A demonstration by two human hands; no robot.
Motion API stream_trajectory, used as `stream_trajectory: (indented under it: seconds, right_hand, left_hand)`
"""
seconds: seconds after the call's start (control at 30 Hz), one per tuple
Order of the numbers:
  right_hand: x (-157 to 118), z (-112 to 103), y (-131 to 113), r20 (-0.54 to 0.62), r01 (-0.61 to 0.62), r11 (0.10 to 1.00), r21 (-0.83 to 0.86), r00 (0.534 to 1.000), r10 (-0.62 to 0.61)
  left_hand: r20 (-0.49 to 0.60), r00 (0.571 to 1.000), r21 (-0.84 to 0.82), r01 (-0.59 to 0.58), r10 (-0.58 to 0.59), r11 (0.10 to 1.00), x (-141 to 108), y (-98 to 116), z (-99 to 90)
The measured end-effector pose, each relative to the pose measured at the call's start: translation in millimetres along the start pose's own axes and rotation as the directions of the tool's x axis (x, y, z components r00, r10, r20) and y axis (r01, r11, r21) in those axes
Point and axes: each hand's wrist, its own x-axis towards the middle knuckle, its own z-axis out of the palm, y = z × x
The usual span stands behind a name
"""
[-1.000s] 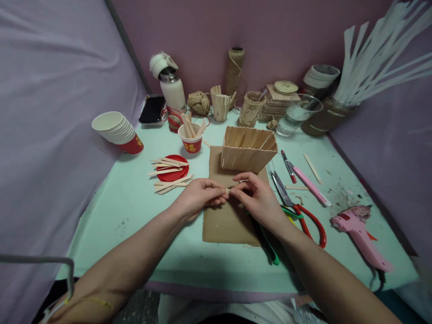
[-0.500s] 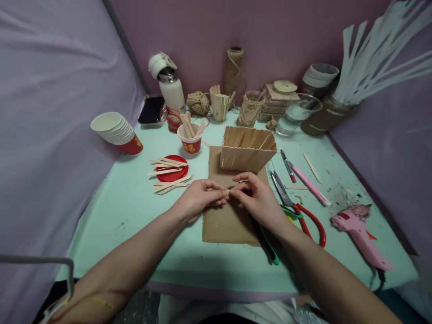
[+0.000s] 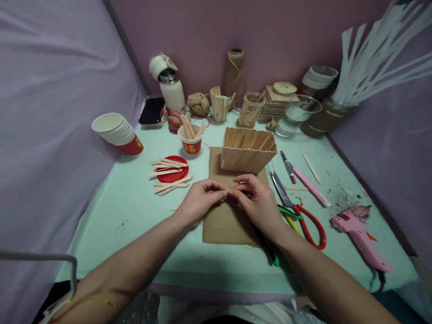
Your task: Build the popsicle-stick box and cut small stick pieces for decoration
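My left hand (image 3: 204,198) and my right hand (image 3: 254,198) meet fingertip to fingertip over a brown cardboard sheet (image 3: 222,227). Between their pinched fingers is a small pale piece of wooden stick (image 3: 228,190), mostly covered by the fingers. Just beyond the hands stands a box made of craft sticks (image 3: 248,157), upright on the far end of the cardboard. Green-handled pliers (image 3: 275,258) lie partly hidden under my right hand and forearm. Scissors with red handles (image 3: 310,225) rest to the right of that hand.
Cut craft sticks lie on and beside a red lid (image 3: 185,173) at left. Behind are a paper cup of sticks (image 3: 192,146) and stacked paper cups (image 3: 116,130). To the right lie a pink utility knife (image 3: 310,185) and a pink glue gun (image 3: 361,238). A glass of water (image 3: 286,126) stands farther back.
Both hands stay at nearly the same place. The right-hand fingers have drawn slightly closer to the left fingertips, and the right hand has shifted a little, showing more of the yellow handle beside it.
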Motion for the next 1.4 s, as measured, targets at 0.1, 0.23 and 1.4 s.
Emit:
stream_trajectory:
  seconds: [0.1, 0.23, 1.4]
  right_hand:
    - [-1.4, 0.1, -0.5, -0.011, 0.025, 0.999, -0.038, 1.000, -0.025]
    - [-2.2, 0.1, 0.0, -0.010, 0.058, 0.993, -0.105, 0.998, -0.059]
    - [-1.7, 1.5, -0.2, -0.096, 0.118, 0.983, -0.139, 0.987, -0.132]
  left_hand:
    - [-0.013, 0.999, 0.040, -0.036, 0.036, 0.999, -1.4, 0.1, 0.7]
    - [-0.029, 0.999, 0.102, -0.042, 0.045, 0.994, -2.0, 1.1, 1.0]
    - [-0.067, 0.997, -0.229, -0.053, 0.038, 0.972, -2.5, 1.4, 10.6]
